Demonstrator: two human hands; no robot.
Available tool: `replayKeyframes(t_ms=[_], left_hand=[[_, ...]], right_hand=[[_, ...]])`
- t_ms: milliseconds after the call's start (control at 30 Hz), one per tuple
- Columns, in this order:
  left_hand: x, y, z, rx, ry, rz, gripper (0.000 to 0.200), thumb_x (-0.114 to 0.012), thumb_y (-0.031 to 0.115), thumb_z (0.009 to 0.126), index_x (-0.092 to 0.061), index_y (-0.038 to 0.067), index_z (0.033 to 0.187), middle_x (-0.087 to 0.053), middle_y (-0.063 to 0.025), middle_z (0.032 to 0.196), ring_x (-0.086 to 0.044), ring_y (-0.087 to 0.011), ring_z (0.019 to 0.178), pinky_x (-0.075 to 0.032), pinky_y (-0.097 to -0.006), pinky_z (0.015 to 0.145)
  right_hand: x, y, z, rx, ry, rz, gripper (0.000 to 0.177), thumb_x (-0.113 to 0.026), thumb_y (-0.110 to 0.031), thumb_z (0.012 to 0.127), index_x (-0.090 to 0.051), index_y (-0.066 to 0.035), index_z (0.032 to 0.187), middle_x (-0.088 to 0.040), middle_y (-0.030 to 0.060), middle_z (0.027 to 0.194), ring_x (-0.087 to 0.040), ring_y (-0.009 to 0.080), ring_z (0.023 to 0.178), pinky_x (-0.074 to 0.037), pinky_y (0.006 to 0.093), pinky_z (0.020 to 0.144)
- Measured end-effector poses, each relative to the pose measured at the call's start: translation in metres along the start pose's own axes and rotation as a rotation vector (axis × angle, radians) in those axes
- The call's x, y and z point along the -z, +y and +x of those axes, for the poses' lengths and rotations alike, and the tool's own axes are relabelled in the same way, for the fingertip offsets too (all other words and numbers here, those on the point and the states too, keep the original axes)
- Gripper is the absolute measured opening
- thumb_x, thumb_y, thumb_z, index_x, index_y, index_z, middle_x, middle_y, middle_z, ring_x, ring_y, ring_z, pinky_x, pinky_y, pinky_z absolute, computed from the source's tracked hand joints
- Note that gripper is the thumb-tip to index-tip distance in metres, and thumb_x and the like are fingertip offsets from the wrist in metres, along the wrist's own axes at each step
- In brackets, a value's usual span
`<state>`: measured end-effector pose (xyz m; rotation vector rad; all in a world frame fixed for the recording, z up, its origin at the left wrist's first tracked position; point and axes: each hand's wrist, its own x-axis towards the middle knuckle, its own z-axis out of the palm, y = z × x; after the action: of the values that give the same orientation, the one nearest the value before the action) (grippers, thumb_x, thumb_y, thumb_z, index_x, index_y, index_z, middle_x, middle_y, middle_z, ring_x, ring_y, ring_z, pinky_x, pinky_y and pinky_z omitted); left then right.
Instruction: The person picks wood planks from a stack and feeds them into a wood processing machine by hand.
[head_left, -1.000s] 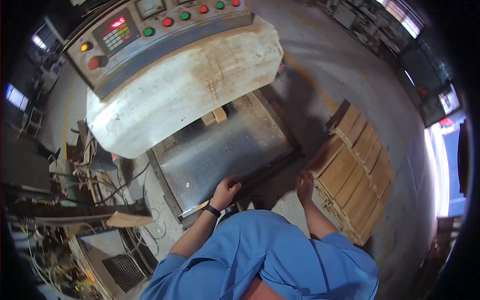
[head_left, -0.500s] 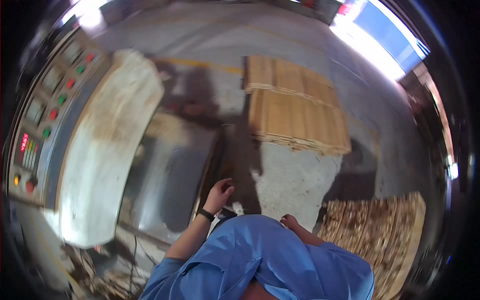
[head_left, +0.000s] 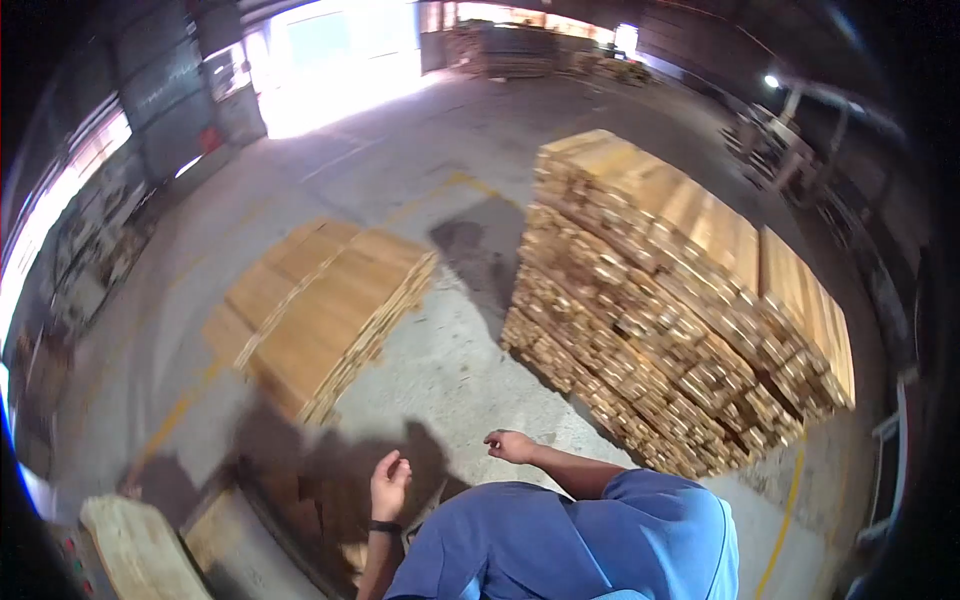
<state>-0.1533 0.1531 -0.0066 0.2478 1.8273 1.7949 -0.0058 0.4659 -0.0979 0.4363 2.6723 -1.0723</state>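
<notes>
My left hand (head_left: 390, 485), with a dark band on the wrist, hangs in front of my body at the lower middle. Its fingers are loosely bent and apart, with nothing in them. Farther right, my right hand (head_left: 512, 446) is held out over the concrete floor, fingers relaxed and slightly curled, holding nothing visible. Neither hand touches anything. Ahead and left lies a low stack of thin wooden boards (head_left: 340, 290). A tall stack of wooden planks (head_left: 650, 310), layered with its ends facing me, stands close by my right hand.
At the lower left is a machine with a pale worn top (head_left: 140, 550). Yellow lines (head_left: 785, 510) mark the floor. A bright doorway (head_left: 345, 60) opens at the back, with more stacked material (head_left: 515, 50) beside it. Equipment (head_left: 775, 150) stands at the far right.
My view has swung to the right. The machine has slid to the lower left, the low board stack has shifted left, and the tall plank stack now shows fully. My right hand has come forward.
</notes>
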Motion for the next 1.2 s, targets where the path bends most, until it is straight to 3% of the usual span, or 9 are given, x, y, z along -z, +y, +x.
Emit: replayKeyframes(t_ms=[200,333,467,567,667,800,900,1067,1200], left_hand=[[-0.157,-0.019,0.018,0.063,-0.395,0.089,0.045,-0.068,0.017,0.097,-0.054,-0.001,0.135,-0.065,-0.0092,0.108,-0.064,-0.0142,0.093,-0.058,-0.0306,0.078],[-0.245,-0.001,0.026,0.023,-0.557,0.136,0.045,-0.068,0.018,0.097,-0.055,0.0,0.136,-0.064,-0.0093,0.11,-0.063,-0.0142,0.094,-0.057,-0.0299,0.08],[-0.32,0.001,0.045,0.015,-0.729,0.178,0.044,-0.068,0.017,0.097,-0.054,0.001,0.136,-0.065,-0.0092,0.112,-0.063,-0.0143,0.094,-0.056,-0.0299,0.081],[-0.377,0.015,0.051,-0.006,-0.898,0.225,0.045,-0.066,0.014,0.097,-0.052,0.002,0.138,-0.065,-0.0084,0.113,-0.063,-0.0139,0.096,-0.055,-0.0303,0.083],[-0.43,0.018,0.068,-0.212,-1.056,0.335,0.044,-0.066,0.013,0.098,-0.052,0.002,0.138,-0.065,-0.0084,0.113,-0.063,-0.0139,0.095,-0.055,-0.0299,0.082],[-0.494,0.053,0.076,-0.297,-1.159,0.431,0.045,-0.069,0.013,0.093,-0.057,0.003,0.135,-0.068,-0.0118,0.115,-0.066,-0.0195,0.1,-0.054,-0.0327,0.087],[-0.533,0.076,0.091,-0.323,-1.26,0.469,0.046,-0.068,0.011,0.093,-0.055,0.003,0.136,-0.066,-0.0121,0.118,-0.067,-0.0189,0.098,-0.054,-0.0326,0.088],[-0.591,0.088,0.135,-0.438,-1.367,0.471,0.045,-0.068,0.01,0.093,-0.055,0.003,0.136,-0.064,-0.0125,0.116,-0.066,-0.0188,0.099,-0.055,-0.0327,0.089],[-0.621,0.097,0.151,-0.419,-1.43,0.491,0.045,-0.068,0.009,0.092,-0.054,0.0,0.135,-0.063,-0.0133,0.114,-0.066,-0.0203,0.097,-0.056,-0.0332,0.088]], right_hand=[[0.069,0.094,-0.139,-0.138,0.288,0.086,0.035,-0.066,-0.024,0.091,-0.064,-0.009,0.123,-0.071,0.0136,0.109,-0.068,0.0322,0.099,-0.055,0.0423,0.088],[0.131,0.115,-0.219,-0.252,0.593,0.123,0.033,-0.068,-0.022,0.09,-0.065,-0.009,0.121,-0.07,0.0145,0.105,-0.069,0.0326,0.095,-0.055,0.0437,0.086],[0.206,0.119,-0.284,-0.329,0.958,-0.129,0.041,-0.073,-0.021,0.085,-0.063,-0.008,0.123,-0.064,0.0181,0.119,-0.062,0.0354,0.111,-0.052,0.0444,0.093],[0.275,0.115,-0.334,-0.332,1.138,-0.399,0.051,-0.075,-0.019,0.081,-0.058,-0.007,0.128,-0.06,0.0199,0.124,-0.059,0.0396,0.11,-0.051,0.0472,0.094],[0.338,0.122,-0.376,-0.428,1.244,-0.63,0.063,-0.08,-0.015,0.075,-0.054,-0.008,0.132,-0.056,0.0169,0.131,-0.054,0.0373,0.12,-0.046,0.0476,0.101],[0.42,0.135,-0.42,-0.735,1.211,-0.944,0.077,-0.079,-0.016,0.075,-0.045,-0.01,0.144,-0.048,0.0173,0.144,-0.041,0.0344,0.139,-0.032,0.0503,0.116],[0.47,0.164,-0.44,-0.879,1.152,-1.017,0.074,-0.075,-0.017,0.078,-0.044,-0.01,0.145,-0.047,0.0178,0.145,-0.041,0.034,0.14,-0.03,0.05,0.117],[0.524,0.192,-0.458,-0.8,0.93,-0.99,0.075,-0.078,-0.016,0.074,-0.046,-0.008,0.141,-0.054,0.015,0.135,-0.05,0.0327,0.13,-0.043,0.0432,0.107],[0.544,0.188,-0.462,-0.798,0.836,-0.876,0.079,-0.083,-0.019,0.07,-0.048,-0.007,0.14,-0.055,0.0166,0.132,-0.055,0.0337,0.124,-0.05,0.0423,0.101]])
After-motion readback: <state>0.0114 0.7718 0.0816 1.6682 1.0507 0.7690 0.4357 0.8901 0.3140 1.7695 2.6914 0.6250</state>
